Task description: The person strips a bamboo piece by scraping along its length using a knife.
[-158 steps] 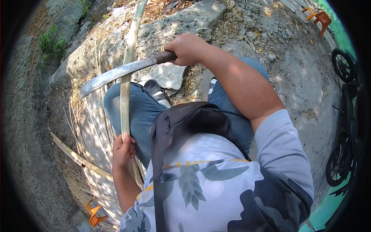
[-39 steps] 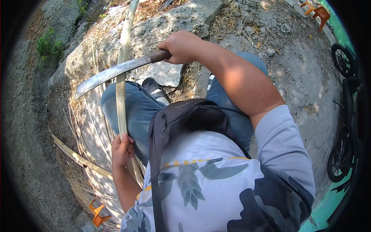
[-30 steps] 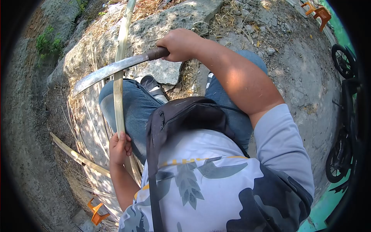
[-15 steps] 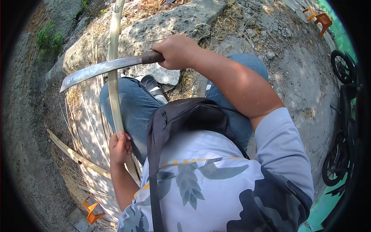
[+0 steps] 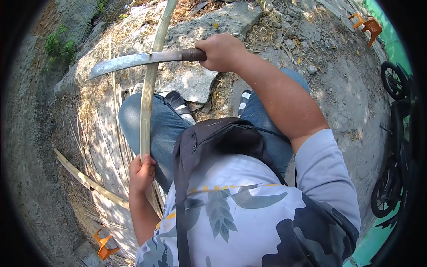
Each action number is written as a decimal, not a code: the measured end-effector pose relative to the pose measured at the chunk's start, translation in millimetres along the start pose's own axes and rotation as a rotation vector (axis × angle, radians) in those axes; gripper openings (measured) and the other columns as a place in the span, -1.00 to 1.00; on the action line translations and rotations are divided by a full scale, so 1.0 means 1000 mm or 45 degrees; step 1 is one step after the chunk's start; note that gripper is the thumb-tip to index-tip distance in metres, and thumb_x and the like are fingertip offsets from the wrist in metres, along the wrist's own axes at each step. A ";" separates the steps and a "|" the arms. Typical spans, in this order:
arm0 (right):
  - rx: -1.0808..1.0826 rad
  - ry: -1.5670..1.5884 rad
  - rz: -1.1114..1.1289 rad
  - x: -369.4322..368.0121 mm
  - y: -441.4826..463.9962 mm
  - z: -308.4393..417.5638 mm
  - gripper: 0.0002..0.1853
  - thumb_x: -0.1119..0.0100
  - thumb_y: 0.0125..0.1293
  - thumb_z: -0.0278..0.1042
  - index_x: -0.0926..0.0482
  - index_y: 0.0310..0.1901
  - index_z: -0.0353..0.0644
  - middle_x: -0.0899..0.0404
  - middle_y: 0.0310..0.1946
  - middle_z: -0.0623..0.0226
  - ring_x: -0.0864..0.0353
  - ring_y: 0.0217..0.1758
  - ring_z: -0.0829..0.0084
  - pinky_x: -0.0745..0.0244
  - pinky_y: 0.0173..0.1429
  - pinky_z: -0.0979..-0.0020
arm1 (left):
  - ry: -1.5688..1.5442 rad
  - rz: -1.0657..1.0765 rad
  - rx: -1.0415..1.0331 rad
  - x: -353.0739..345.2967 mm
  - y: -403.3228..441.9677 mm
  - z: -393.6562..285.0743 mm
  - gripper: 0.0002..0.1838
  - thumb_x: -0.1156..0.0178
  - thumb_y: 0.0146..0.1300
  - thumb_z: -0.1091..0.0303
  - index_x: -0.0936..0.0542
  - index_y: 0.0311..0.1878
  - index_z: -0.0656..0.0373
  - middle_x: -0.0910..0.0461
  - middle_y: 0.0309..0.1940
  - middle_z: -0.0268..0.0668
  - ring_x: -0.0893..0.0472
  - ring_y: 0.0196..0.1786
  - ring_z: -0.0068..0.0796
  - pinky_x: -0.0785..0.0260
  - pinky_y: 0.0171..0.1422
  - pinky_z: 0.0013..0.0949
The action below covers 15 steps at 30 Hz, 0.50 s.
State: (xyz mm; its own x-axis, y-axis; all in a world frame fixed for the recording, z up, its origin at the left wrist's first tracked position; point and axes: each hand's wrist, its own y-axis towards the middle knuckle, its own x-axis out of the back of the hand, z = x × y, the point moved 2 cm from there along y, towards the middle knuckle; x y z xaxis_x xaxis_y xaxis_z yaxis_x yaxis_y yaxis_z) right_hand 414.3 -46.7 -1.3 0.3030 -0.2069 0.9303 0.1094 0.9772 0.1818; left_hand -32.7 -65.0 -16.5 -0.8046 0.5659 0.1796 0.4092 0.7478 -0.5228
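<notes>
My right hand (image 5: 222,52) is wrapped round the brown handle of a machete (image 5: 129,61). Its long curved metal blade points left and crosses over a pale wooden strip (image 5: 147,107) above my knee. The lower end of that strip is pinched between the thumb and fingers of my left hand (image 5: 142,173), beside my thigh. From there the strip runs up past the blade to the top of the view. Whether the blade's edge bites into the wood cannot be made out.
Another pale strip (image 5: 91,182) lies on the ground at the left, near several thin slivers (image 5: 106,147). A broken concrete slab (image 5: 191,82) is in front of my feet. Orange chairs show at lower left (image 5: 104,244) and upper right (image 5: 371,29). A black two-wheeler (image 5: 393,155) stands at the right.
Since half a second ago, the machete and my right hand have moved right and up. The strip's upper part has swung to the right, and my left hand has shifted slightly right, still holding it.
</notes>
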 end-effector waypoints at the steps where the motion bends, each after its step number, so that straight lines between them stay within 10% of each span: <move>1: 0.019 0.024 -0.002 -0.001 0.000 0.001 -0.81 -0.37 0.22 -0.12 -0.71 -0.19 0.05 -0.78 -0.32 0.22 -0.81 -0.17 0.05 -0.68 -0.08 -0.04 | 0.007 -0.005 -0.001 0.000 0.000 0.002 -0.56 -0.13 0.67 -0.04 -0.52 -0.23 0.16 -0.26 -0.66 -0.55 -0.21 -0.65 -0.72 -0.09 -0.56 -0.49; 7: 0.473 -0.112 0.016 -0.008 -0.006 0.032 -0.87 -0.40 0.13 -0.19 -0.70 -0.28 0.10 -0.71 -0.47 0.37 -0.77 -0.26 0.21 -0.55 0.14 0.21 | 0.012 -0.008 0.025 -0.003 -0.002 -0.005 -0.57 -0.13 0.67 -0.02 -0.51 -0.23 0.16 -0.26 -0.66 -0.54 -0.20 -0.66 -0.71 -0.08 -0.57 -0.49; 15: -0.089 0.012 0.100 -0.004 0.008 -0.014 -0.79 -0.34 0.17 -0.18 -0.76 -0.15 0.09 -0.79 -0.22 0.26 -0.81 -0.04 0.12 -0.70 0.06 0.01 | -0.013 0.025 0.013 0.000 0.000 0.000 -0.56 -0.14 0.66 -0.03 -0.50 -0.22 0.17 -0.25 -0.66 -0.55 -0.20 -0.66 -0.71 -0.08 -0.57 -0.50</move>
State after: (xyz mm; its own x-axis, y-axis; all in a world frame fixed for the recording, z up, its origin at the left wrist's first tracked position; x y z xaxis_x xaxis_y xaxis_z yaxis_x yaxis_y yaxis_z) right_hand 427.0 -38.8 -8.3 0.3224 -0.1305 0.9376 0.1507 0.9849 0.0853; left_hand -32.2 -64.8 -16.4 -0.8009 0.5768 0.1609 0.4204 0.7330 -0.5347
